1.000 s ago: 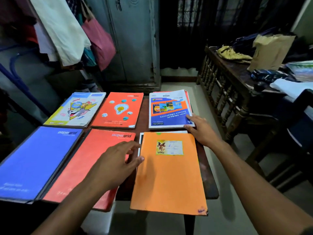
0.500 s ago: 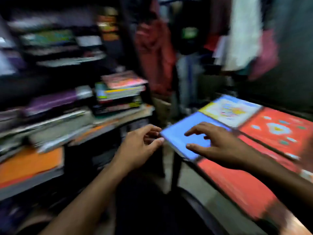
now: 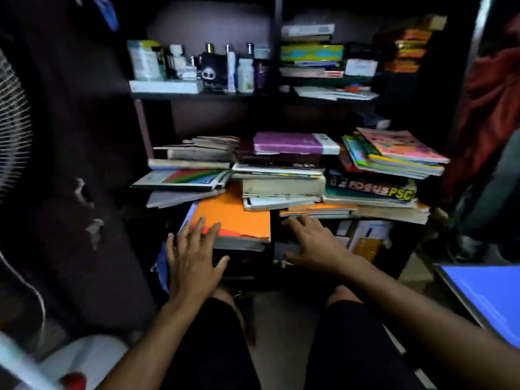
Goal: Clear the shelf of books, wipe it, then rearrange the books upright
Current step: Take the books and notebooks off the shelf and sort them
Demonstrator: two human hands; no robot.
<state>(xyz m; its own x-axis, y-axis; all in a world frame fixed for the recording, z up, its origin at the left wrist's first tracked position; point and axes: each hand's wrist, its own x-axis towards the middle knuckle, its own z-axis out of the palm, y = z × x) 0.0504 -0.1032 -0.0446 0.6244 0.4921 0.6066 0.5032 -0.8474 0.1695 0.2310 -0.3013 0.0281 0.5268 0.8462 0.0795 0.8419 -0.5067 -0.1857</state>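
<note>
A dark shelf [image 3: 309, 220] carries messy flat stacks of books. An orange book [image 3: 233, 215] juts out at the front of the lower left pile. My left hand [image 3: 194, 257] reaches to its near left corner with fingers spread and fingertips at the cover. My right hand [image 3: 315, 243] stretches flat toward the thin orange books [image 3: 318, 211] under the middle stack, fingertips at the shelf edge. A purple book [image 3: 287, 142] tops the middle stack, and a pink one [image 3: 399, 144] tops the right stack above a black "FOCUS PSC" book [image 3: 374, 190].
The upper shelf holds bottles [image 3: 242, 71] and more stacked books [image 3: 312, 54]. A fan [image 3: 11, 130] stands at far left. The corner of a blue notebook [image 3: 484, 294] on the table shows at right. Red cloth [image 3: 489, 108] hangs beside the shelf.
My view swung left from the table of laid-out books to the shelf. Both hands left the table and now reach at the lower book piles.
</note>
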